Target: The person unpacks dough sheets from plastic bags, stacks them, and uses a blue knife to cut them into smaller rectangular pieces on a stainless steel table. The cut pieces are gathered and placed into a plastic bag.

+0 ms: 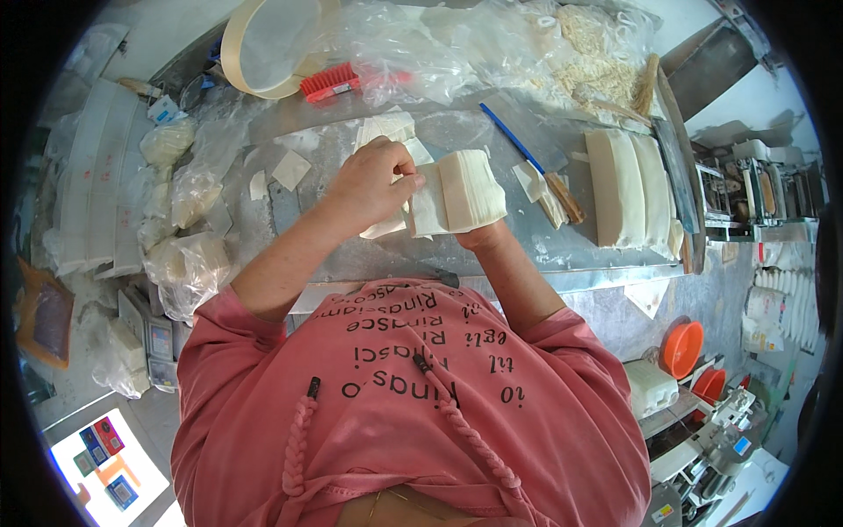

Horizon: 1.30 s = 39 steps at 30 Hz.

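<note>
My right hand (484,237) is under a thick stack of pale, square dough sheets (471,191) and supports it; its fingers are mostly hidden. One part of the stack lies lower and flat at the left, beside the taller part. My left hand (395,178) has thumb and forefinger pinched together at the upper left edge of the lower sheets (428,201). Loose dough sheets (388,125) lie on the metal worktop (454,253) behind and below my left hand. More single pieces (291,170) lie farther left.
At right stand tall dough stacks (616,188). Nearer are a wooden-handled tool (564,197) and a blue-edged strip (510,137). A red brush (329,82), round sieve (263,49) and plastic bags (421,53) lie at the back. Bagged dough (188,263) sits left.
</note>
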Motion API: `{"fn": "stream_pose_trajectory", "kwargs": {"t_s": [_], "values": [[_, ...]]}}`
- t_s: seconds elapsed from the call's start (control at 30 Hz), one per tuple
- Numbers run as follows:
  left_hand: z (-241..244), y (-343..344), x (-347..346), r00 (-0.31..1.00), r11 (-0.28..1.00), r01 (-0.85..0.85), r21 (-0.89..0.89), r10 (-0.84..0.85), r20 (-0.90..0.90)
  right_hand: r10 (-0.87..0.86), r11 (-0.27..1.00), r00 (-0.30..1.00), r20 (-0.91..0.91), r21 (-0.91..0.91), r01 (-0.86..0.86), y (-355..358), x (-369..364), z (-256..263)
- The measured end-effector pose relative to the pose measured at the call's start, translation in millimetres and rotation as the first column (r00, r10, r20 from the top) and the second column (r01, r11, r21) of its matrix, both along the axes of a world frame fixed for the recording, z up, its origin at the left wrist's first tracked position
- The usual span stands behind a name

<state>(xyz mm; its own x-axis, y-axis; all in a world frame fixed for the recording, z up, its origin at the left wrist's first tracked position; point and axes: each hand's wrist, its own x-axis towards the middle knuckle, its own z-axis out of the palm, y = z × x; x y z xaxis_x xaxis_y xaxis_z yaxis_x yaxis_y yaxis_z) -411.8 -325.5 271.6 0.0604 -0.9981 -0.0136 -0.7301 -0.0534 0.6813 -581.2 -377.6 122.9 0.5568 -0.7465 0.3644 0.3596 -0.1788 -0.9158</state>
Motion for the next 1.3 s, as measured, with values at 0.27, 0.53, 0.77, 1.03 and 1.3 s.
{"fn": "stream_pose_trajectory", "kwargs": {"t_s": [0.27, 0.53, 0.77, 1.03, 1.3], "values": [[2, -1, -7, 0.996, 0.996, 0.042, -0.076, -0.036, 0.077, -0.118, 0.980, 0.974, -0.192, -0.181, 0.083, -6, 1, -17], [0, -6, -11, 0.703, 0.988, 0.092, 0.120, 0.021, -0.711, 0.236, 0.243, 0.586, 0.776, 0.536, -0.808, -6, 19, 27], [13, -9, 3, 0.934, 0.885, 0.358, -0.299, -0.333, 0.132, 0.059, 0.065, 0.775, 0.629, 0.773, -0.631, 4, 12, 52], [12, -5, 11, 0.799, 0.774, 0.591, -0.228, -0.523, 0.297, 0.162, 0.130, 0.749, 0.643, 0.738, -0.662, 3, 14, 49], [10, -14, -6, 0.756, 0.732, 0.627, -0.267, -0.487, 0.438, 0.178, 0.088, 0.724, 0.666, 0.722, -0.686, 10, 18, 36]]}}
